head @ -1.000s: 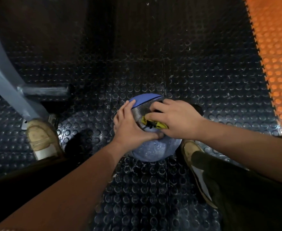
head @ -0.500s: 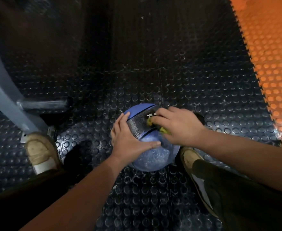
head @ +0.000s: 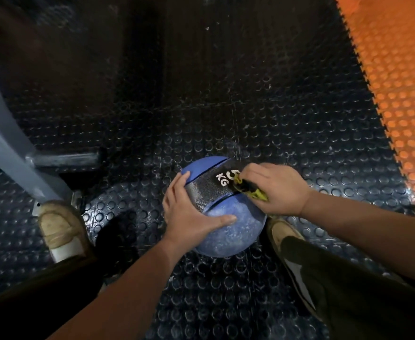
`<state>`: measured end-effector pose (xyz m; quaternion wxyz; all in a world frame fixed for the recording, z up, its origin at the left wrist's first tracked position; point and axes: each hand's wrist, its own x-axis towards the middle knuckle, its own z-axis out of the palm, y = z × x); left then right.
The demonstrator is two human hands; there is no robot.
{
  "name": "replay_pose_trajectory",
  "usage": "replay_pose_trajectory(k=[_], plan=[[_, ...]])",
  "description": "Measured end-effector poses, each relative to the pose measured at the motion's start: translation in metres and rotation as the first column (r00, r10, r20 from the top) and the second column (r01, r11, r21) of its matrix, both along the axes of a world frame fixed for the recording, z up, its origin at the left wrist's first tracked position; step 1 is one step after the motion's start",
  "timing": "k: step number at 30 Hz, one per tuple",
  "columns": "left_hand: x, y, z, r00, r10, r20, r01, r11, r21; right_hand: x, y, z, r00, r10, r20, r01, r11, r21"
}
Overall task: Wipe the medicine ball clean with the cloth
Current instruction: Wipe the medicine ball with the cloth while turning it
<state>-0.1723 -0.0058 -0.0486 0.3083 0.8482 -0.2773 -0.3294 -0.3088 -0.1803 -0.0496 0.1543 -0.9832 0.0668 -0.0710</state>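
A blue medicine ball (head: 228, 231) with a black textured band and white "KG" lettering sits on the studded black floor between my feet. My left hand (head: 189, 212) lies flat on the ball's left side, fingers straight and thumb stretched across the blue surface. My right hand (head: 275, 188) grips a bunched yellow and black cloth (head: 249, 190) and presses it on the band at the ball's upper right. Most of the cloth is hidden under my fingers.
My left shoe (head: 59, 229) and right shoe (head: 282, 231) flank the ball. A grey metal machine frame (head: 7, 153) rises at the left with a crossbar (head: 64, 158). Orange studded flooring (head: 395, 82) borders the black mat (head: 250, 106) at the right.
My right hand has carried the cloth from the ball's middle toward its upper right, uncovering the "KG" lettering. My left hand has stayed on the ball's left side.
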Motion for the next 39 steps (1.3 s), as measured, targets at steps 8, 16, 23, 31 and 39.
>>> replay_pose_trajectory(k=[8, 16, 23, 31, 39], plan=[[-0.011, 0.020, -0.012, 0.998, 0.049, 0.039, -0.044, 0.992, -0.121, 0.038, 0.056, 0.020, 0.968, 0.251, 0.015, -0.247, 0.962, -0.114], [0.003, 0.011, -0.004, 0.998, 0.043, -0.047, -0.047, 0.996, -0.070, -0.011, -0.008, -0.016, 0.967, -0.169, -0.191, 0.203, 0.963, 0.177], [0.004, 0.012, -0.001, 0.999, 0.011, -0.046, -0.015, 0.996, -0.083, -0.025, -0.018, -0.028, 0.846, -0.265, -0.462, 0.415, 0.872, 0.260], [-0.004, 0.015, -0.002, 0.998, -0.048, 0.042, 0.050, 0.998, -0.039, 0.008, -0.011, 0.000, 0.910, -0.336, -0.244, 0.402, 0.861, 0.311], [-0.009, 0.029, -0.008, 0.993, -0.107, 0.052, 0.113, 0.983, -0.143, 0.052, 0.055, 0.026, 0.949, 0.312, -0.055, -0.311, 0.950, 0.029]])
